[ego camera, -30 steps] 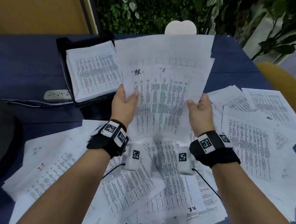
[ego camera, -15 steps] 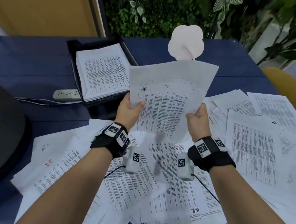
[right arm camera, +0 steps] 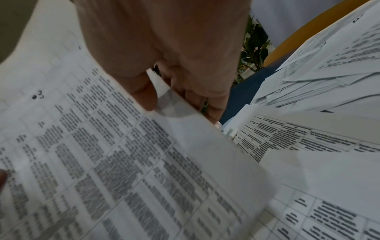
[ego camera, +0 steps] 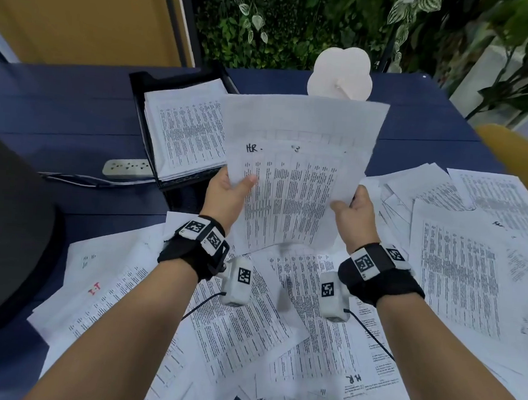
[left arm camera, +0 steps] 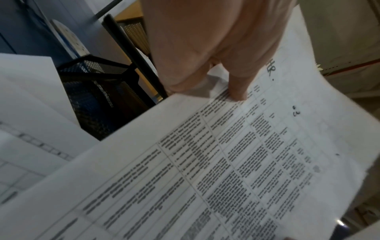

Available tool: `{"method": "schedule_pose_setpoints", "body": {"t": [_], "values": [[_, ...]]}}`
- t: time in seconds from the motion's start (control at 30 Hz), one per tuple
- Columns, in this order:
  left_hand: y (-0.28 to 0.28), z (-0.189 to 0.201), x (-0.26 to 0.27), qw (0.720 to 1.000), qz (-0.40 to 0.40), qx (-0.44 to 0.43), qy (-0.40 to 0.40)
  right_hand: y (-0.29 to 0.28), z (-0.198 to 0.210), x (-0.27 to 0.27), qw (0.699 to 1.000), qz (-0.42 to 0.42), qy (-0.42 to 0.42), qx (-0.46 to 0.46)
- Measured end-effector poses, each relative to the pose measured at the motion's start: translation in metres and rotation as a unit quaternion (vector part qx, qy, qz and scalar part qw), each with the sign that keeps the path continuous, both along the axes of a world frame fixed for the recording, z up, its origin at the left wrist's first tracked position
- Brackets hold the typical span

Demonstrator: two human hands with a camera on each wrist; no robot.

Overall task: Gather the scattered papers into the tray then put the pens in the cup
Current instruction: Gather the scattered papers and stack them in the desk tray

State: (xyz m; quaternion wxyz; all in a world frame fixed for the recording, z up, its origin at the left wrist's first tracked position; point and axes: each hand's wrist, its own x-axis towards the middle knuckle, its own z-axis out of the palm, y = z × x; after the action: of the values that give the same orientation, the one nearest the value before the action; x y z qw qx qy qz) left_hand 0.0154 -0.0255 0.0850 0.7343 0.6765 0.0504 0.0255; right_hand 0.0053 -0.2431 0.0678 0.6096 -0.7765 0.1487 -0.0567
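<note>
A sheaf of printed papers (ego camera: 295, 177) is held upright over the table, marked "HR" at the top. My left hand (ego camera: 226, 187) pinches its left edge, thumb (left arm camera: 238, 91) on the front sheet. My right hand (ego camera: 352, 212) pinches the right edge, thumb (right arm camera: 141, 92) in front and fingers behind. The black tray (ego camera: 136, 91) lies at the back left with a stack of papers (ego camera: 186, 132) in it. Many loose papers (ego camera: 454, 275) cover the near table. A black mesh cup (left arm camera: 98, 91) stands just below my left hand, beside the tray. No pens are visible.
A white power strip (ego camera: 126, 169) with its cable lies left of the tray. A white flower-shaped object (ego camera: 340, 71) stands behind the held sheaf. A large dark round object (ego camera: 4, 228) fills the left edge. A yellow chair (ego camera: 516, 155) and plants sit at the right.
The held sheaf has come lower and closer to me, uncovering the white flower-shaped object behind it. Both hands keep the same grip on its edges.
</note>
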Motion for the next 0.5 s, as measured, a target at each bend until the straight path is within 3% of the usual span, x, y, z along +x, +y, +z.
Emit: {"method": "schedule_pose_setpoints", "body": {"t": [0.2,0.33,0.5], "values": [[0.021,-0.011,-0.007,0.999,0.048,0.023,0.006,0.002,-0.020,-0.001,0.987,0.096,0.118,-0.045],[0.035,-0.049,-0.021,0.992,0.077,0.062,0.084,0.006,-0.041,-0.016,0.957,0.171,0.226,-0.065],[0.046,-0.098,-0.043,0.969,0.066,0.129,0.202,0.009,-0.064,-0.030,0.928,0.212,0.265,-0.153]]}}
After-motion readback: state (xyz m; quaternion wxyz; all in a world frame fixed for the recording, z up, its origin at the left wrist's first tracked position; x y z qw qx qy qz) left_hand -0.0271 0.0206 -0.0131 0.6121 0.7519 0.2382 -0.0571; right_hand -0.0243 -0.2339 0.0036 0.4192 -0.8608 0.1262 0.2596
